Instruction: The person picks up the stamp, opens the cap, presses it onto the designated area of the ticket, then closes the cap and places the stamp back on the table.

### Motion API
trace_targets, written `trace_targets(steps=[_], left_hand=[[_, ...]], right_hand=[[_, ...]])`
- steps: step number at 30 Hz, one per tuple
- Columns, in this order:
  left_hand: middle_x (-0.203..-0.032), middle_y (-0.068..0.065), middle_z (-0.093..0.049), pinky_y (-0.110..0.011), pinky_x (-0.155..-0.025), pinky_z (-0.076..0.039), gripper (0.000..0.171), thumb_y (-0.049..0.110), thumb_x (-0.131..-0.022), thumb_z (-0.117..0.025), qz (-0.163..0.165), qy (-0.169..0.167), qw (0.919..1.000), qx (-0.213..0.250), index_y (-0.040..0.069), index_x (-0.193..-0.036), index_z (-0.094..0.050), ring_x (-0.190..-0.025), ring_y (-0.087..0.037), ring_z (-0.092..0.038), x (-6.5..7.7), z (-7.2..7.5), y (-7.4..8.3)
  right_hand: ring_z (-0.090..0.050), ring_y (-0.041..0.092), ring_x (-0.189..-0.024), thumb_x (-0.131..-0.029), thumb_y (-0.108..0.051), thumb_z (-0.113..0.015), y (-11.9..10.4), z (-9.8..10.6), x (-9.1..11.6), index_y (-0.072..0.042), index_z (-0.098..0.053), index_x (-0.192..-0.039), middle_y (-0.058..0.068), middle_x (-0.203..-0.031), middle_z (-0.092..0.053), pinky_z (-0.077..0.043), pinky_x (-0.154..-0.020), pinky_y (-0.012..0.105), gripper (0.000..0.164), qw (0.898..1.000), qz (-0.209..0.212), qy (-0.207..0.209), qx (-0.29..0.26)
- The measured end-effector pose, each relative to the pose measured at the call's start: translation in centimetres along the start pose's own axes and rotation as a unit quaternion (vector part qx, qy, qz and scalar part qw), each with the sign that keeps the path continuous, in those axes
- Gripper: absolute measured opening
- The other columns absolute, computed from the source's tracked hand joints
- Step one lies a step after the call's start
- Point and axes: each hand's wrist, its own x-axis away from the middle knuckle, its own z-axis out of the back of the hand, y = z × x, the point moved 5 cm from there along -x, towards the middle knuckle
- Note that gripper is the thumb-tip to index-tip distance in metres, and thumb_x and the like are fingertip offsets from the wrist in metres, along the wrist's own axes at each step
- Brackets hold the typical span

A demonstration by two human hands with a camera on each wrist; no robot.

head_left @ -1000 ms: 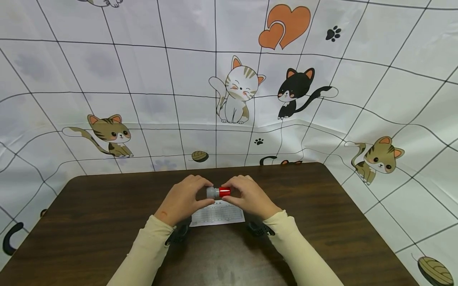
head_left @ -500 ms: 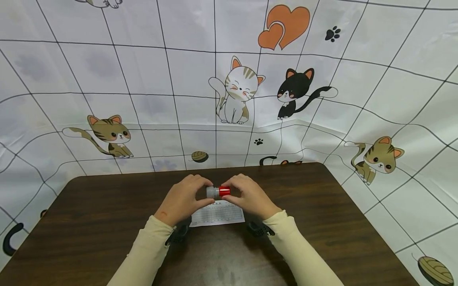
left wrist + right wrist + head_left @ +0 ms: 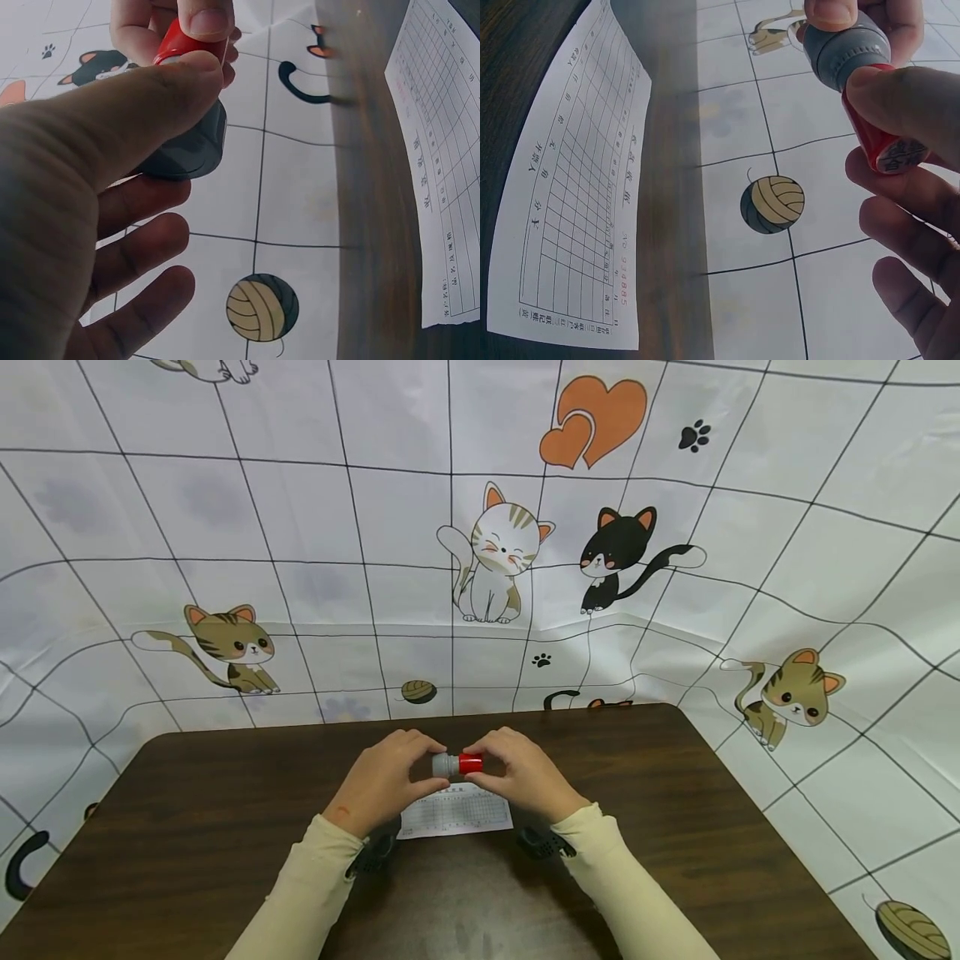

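Note:
A small stamp [image 3: 470, 763] with a red body and a grey cap lies level between my two hands, above the table. My left hand [image 3: 384, 781] pinches the grey cap [image 3: 187, 154] between thumb and fingers. From the other side, my right hand [image 3: 528, 774] pinches the red body [image 3: 868, 133]. In the right wrist view the round end of the red body shows a label [image 3: 901, 154] with printed characters. A white printed form [image 3: 456, 814] with a grid sits on the table below the hands.
The dark brown wooden table [image 3: 225, 827] has rounded far corners. Behind and beside it hangs a white sheet [image 3: 405, 593] with black grid lines and cartoon cats.
Both hands keep the same grip on the stamp. In the head view the background has shifted slightly down, as the camera tilts a little.

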Motion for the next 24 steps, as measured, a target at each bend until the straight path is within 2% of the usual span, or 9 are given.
trace_targets(steps=[11,16,24], left_hand=[[-0.113,-0.002,-0.073,-0.041,-0.087,-0.061,0.044,0.037,-0.08,-0.091,-0.004,0.012,0.9999,-0.001,0.014,-0.114,-0.075,-0.101,-0.021,-0.067,-0.07,0.09,-0.01],[-0.115,-0.002,-0.073,-0.041,-0.086,-0.061,0.044,0.034,-0.082,-0.089,-0.012,0.017,0.9998,-0.003,0.013,-0.119,-0.075,-0.101,-0.02,-0.067,-0.02,0.1,-0.07],[-0.118,-0.003,-0.073,-0.043,-0.09,-0.06,0.048,0.033,-0.084,-0.088,-0.021,0.018,0.9996,-0.007,0.013,-0.126,-0.073,-0.106,-0.022,-0.068,0.01,0.04,-0.02]], right_hand=[[-0.059,0.014,-0.088,-0.088,-0.02,-0.085,-0.01,0.22,0.06,-0.016,-0.076,-0.111,-0.006,-0.098,-0.07,-0.053,-0.074,0.027,0.025,1.0,0.003,0.01,0.002],[-0.058,0.011,-0.091,-0.089,-0.018,-0.084,-0.1,0.24,-0.04,-0.013,-0.075,-0.116,-0.003,-0.102,-0.071,-0.055,-0.076,0.028,0.029,1.0,0.01,0.01,0.0],[-0.061,0.014,-0.097,-0.09,-0.017,-0.082,-0.12,0.17,0.1,-0.009,-0.074,-0.121,0.0,-0.108,-0.071,-0.057,-0.08,0.03,0.033,1.0,0.022,0.01,0.003]])
